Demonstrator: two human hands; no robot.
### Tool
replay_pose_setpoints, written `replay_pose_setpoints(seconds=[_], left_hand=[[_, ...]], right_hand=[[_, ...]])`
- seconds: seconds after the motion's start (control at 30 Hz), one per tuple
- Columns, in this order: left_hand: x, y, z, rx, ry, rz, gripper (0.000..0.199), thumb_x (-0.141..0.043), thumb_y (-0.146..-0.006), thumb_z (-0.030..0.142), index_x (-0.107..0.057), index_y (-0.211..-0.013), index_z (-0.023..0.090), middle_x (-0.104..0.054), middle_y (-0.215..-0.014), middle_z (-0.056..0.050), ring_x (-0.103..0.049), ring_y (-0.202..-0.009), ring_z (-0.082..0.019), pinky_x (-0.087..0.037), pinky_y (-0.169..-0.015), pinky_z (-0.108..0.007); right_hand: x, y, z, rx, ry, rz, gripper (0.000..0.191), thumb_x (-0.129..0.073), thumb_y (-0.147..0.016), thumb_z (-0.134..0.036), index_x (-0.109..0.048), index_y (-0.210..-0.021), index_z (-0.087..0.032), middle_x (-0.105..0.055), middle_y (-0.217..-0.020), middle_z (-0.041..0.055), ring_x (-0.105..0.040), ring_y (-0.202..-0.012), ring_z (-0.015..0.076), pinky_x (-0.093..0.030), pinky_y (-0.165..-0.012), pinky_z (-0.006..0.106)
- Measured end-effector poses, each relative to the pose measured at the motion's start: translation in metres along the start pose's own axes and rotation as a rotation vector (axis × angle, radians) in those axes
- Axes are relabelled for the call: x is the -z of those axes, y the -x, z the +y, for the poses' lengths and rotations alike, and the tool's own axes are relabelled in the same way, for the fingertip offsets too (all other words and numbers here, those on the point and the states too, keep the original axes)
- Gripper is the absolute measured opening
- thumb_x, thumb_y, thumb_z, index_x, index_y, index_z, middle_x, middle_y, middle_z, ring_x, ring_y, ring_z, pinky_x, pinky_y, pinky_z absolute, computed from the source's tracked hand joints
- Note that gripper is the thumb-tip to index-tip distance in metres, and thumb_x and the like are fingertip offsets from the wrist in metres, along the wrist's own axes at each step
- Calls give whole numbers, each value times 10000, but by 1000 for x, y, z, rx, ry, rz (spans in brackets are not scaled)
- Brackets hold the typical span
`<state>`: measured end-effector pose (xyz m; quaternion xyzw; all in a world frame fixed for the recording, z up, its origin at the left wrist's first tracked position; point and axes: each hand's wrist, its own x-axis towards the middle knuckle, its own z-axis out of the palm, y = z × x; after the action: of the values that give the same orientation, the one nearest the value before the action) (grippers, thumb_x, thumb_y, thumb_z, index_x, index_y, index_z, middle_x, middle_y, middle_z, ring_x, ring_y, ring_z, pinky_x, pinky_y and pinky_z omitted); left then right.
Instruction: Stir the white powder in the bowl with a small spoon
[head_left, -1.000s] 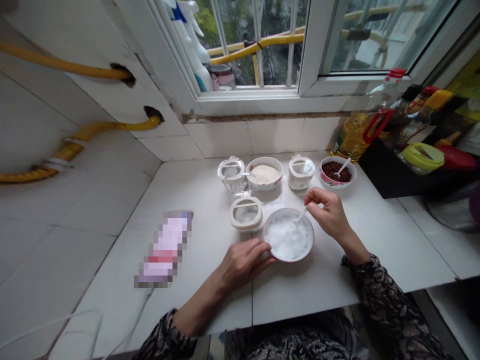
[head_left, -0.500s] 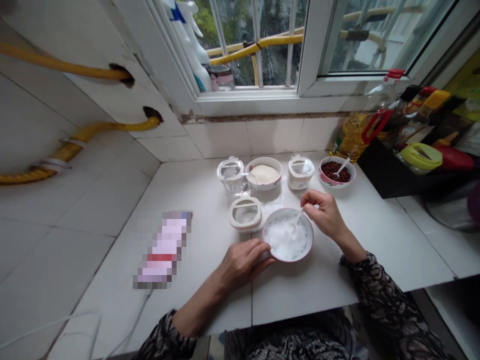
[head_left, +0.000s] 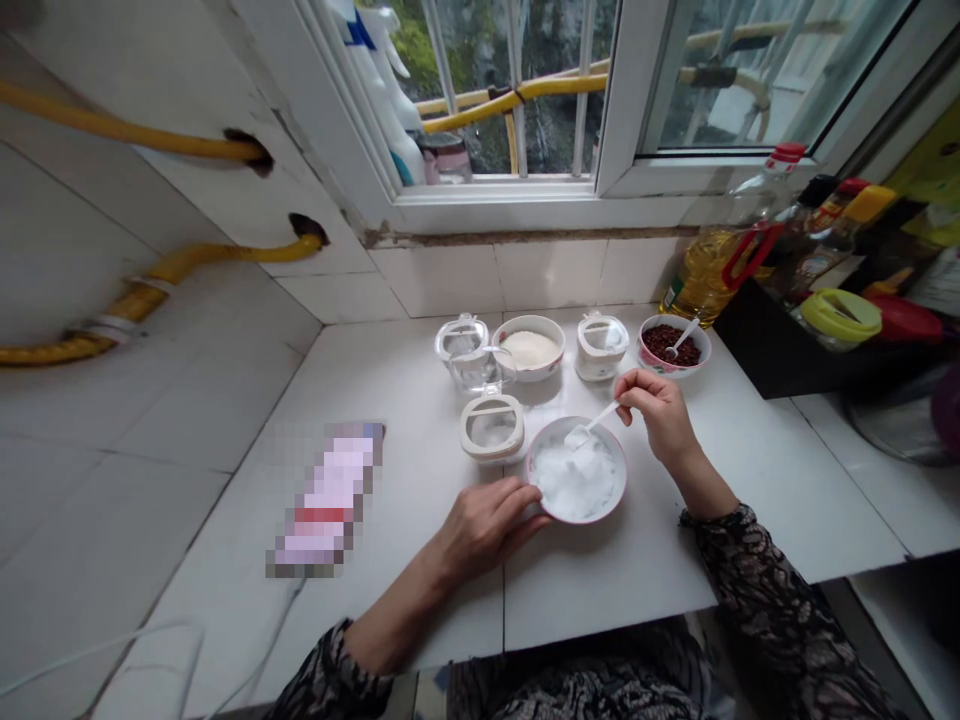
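Note:
My left hand (head_left: 491, 520) grips the left rim of a bowl (head_left: 616, 508), thumb low on its outside and fingers at the edge. White powder (head_left: 576, 482) is heaped inside the bowl. Between the closed fingers of my right hand (head_left: 654, 412) is the handle of a small white spoon (head_left: 592, 424). Its scoop hangs over the far part of the bowl, just above the powder. Touching or very near the bowl's left side is a clear jar with a cream lid (head_left: 491, 425), some white stuff inside.
Behind stand another clear jar (head_left: 461, 350), a bowl of cream-coloured grains (head_left: 529, 348), a third jar (head_left: 602, 345) and a bowl of dark red pieces (head_left: 671, 345) with a spoon. An oil bottle (head_left: 709, 260) and a black rack (head_left: 772, 350) are at right. A blurred pinkish object (head_left: 330, 500) lies left.
My right hand has lifted the spoon out of the powder and moved slightly up and right, so the scoop now shows. The left hand and the bowl stay put.

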<state>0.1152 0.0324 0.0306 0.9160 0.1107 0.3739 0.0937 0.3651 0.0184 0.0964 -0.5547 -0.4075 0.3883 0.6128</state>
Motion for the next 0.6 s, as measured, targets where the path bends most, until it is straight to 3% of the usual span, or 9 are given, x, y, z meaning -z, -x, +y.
replay_pose_setpoints(seconds=[0.2,0.33,0.47,0.6], left_hand=[[1,0,1,7,-14,-11,148,-513,-984,275,-530,-1031,135,-644,-770,-44,-609,-628,-130,-511,-537,-219],[1,0,1,13,-14,-12,146,-513,-984,279,-526,-1040,146,-650,-781,-36,-618,-642,-126,-513,-550,-215],[1,-1,1,12,-15,-8,144,-494,-994,283,-526,-1022,146,-648,-772,-35,-613,-621,-123,-500,-534,-210],[1,0,1,12,-31,-3,144,-505,-988,278,-532,-1021,141,-643,-754,-33,-605,-600,-129,-490,-517,-217]], right_hand=[[-8,1,5,-29,-80,-8,24,-580,-636,-200,-598,-643,-187,-524,-480,-50,-467,-464,101,-387,-538,264],[-25,14,4,70,-55,-48,69,-599,-762,-260,-583,-792,-200,-614,-595,-33,-593,-585,137,-474,-646,287],[-41,28,4,397,237,-107,49,-533,-899,-222,-553,-943,-216,-698,-808,24,-664,-781,174,-497,-780,335],[-47,30,5,844,641,-325,206,-458,-880,-66,-591,-931,-214,-706,-818,40,-632,-790,187,-458,-880,382]])
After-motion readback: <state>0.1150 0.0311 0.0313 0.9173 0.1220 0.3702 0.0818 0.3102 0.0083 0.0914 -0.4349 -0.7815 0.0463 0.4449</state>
